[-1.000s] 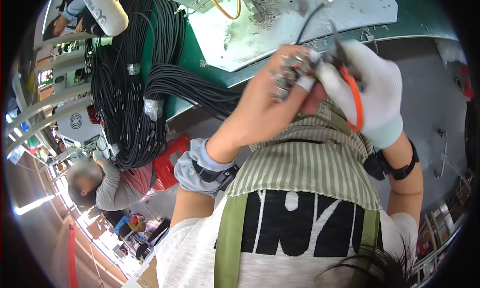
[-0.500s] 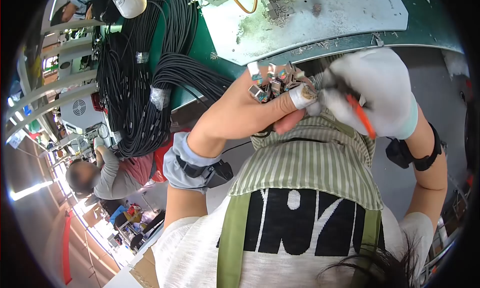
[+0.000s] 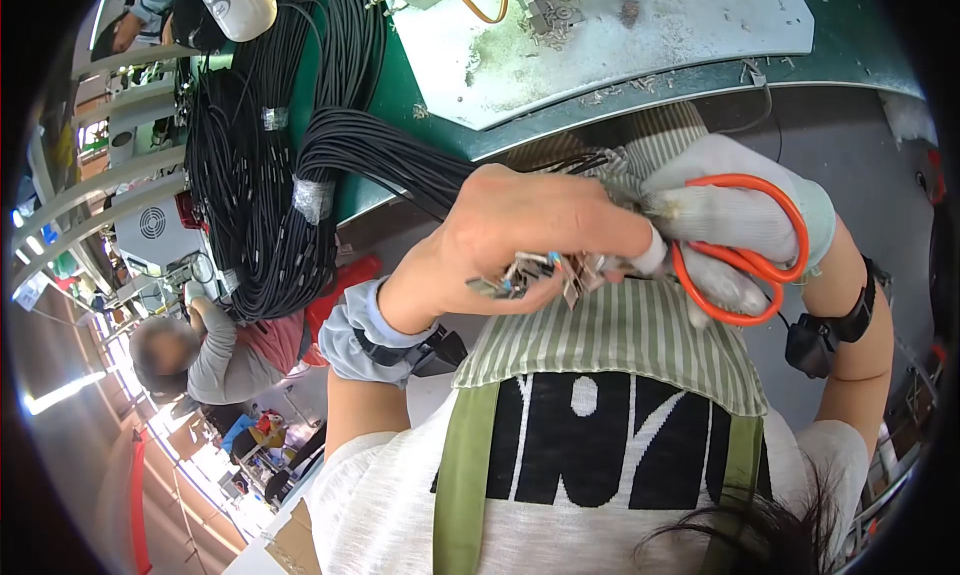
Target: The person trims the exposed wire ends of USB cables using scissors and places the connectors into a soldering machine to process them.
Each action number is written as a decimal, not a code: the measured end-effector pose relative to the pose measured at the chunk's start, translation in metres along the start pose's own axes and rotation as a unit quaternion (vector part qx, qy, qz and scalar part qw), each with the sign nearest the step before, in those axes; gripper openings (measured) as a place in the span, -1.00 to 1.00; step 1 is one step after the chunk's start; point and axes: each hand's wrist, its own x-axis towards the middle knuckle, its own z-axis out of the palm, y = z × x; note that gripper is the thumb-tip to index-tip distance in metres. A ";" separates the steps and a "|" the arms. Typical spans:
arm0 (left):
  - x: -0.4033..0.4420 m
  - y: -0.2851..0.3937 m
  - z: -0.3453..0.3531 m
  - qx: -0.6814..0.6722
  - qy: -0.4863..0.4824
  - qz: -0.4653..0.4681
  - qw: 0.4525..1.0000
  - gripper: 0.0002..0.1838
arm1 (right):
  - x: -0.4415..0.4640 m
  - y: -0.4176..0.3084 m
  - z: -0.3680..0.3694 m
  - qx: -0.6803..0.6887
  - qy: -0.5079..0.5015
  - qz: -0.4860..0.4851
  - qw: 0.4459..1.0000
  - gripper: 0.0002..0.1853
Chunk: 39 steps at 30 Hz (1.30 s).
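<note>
My left hand [image 3: 530, 220], with white tape on fingertips, is closed around the ends of a bundle of black cables [image 3: 390, 155]. Small metal connectors [image 3: 530, 273] stick out below its fingers, toward my body. My right hand [image 3: 735, 205] wears a whitish glove and grips orange-handled scissors [image 3: 745, 320], whose loops circle the gloved fingers. The fingertips of both hands meet in front of the striped apron. The scissor blades are hidden between the hands.
More black cables [image 3: 240, 175] hang over the green table [image 3: 430, 120] at left, bound with clear wrap. A white board [image 3: 600, 55] strewn with small metal bits lies ahead. A white cylinder [image 3: 235, 3] is at upper left; another person [image 3: 225, 360] sits at left.
My left hand has turned over, so the connectors now point down toward my body instead of up. My right hand has lowered slightly, and the scissors' orange loops have come into full view.
</note>
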 end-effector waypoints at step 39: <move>0.006 -0.001 0.009 0.046 0.212 -0.099 0.971 -0.74 | 0.019 0.017 0.035 -0.373 0.332 -0.263 0.825 -0.79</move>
